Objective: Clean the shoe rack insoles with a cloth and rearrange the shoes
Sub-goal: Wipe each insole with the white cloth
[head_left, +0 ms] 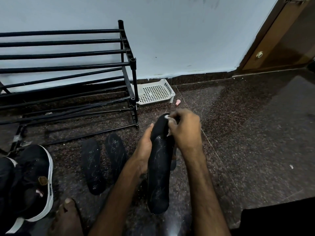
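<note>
Floor (247, 133): dark speckled polished stone, with pale light reflected on it to the right of the shoe rack (68, 54). The wall (187, 40) behind the rack is pale blue and scuffed, with a dark stone skirting along its base. Well to the right of the rack is a brown wooden door (281, 40) with a round knob (259, 55).

The rack is black, with tube shelves, and stands against the wall. Touching or just beside its right end post lies a white perforated plastic basket (156, 92). A small pink object (178, 102) lies on the floor just beyond the basket, away from the rack. In front of the rack's right half, two black insoles (92, 166) (115, 150) lie side by side on the floor, both with white marks. In front of the rack's left half lies a black shoe with a white sole (34, 181). A bare foot (68, 217) is nearer the camera than the shoe.

Held insole (160, 167): black with white streaks, off the floor, lengthwise, in front of the rack's right post.

Left hand (144, 147): wrapped around the insole's left edge at mid-length, thumb on top, fingers hidden beneath.

Right hand (185, 130): fingers curled tight, pinching a white cloth (167, 116) against the far end of the insole. Only small bits of the cloth show.
</note>
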Action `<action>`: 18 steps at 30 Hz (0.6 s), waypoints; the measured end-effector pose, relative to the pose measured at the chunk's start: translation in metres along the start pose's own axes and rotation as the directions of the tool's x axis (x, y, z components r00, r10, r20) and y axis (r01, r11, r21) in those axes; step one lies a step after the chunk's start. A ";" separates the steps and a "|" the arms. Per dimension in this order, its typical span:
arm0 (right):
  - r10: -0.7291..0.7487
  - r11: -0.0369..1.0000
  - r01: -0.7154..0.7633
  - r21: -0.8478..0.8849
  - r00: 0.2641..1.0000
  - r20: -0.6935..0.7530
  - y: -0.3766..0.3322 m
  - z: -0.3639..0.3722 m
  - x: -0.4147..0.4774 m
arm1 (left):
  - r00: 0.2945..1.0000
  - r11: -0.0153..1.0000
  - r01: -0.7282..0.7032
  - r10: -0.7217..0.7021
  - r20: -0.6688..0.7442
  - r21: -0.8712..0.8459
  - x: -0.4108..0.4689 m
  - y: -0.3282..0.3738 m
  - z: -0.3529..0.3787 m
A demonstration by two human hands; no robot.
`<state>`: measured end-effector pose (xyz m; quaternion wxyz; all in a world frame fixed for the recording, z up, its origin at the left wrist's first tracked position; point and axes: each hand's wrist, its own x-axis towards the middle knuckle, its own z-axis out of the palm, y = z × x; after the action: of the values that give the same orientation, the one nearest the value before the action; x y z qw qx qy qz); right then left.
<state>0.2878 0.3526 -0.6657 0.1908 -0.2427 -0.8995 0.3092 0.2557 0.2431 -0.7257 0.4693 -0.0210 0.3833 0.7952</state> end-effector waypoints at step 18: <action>0.019 1.000 -0.021 0.011 0.978 0.209 0.007 -0.002 -0.004 | 0.998 0.995 0.064 -0.063 0.019 -0.074 -0.003 -0.003 0.007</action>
<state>0.2942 0.3567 -0.6694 0.0937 -0.2166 -0.9101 0.3406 0.2616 0.2461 -0.7219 0.4965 -0.0444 0.3485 0.7938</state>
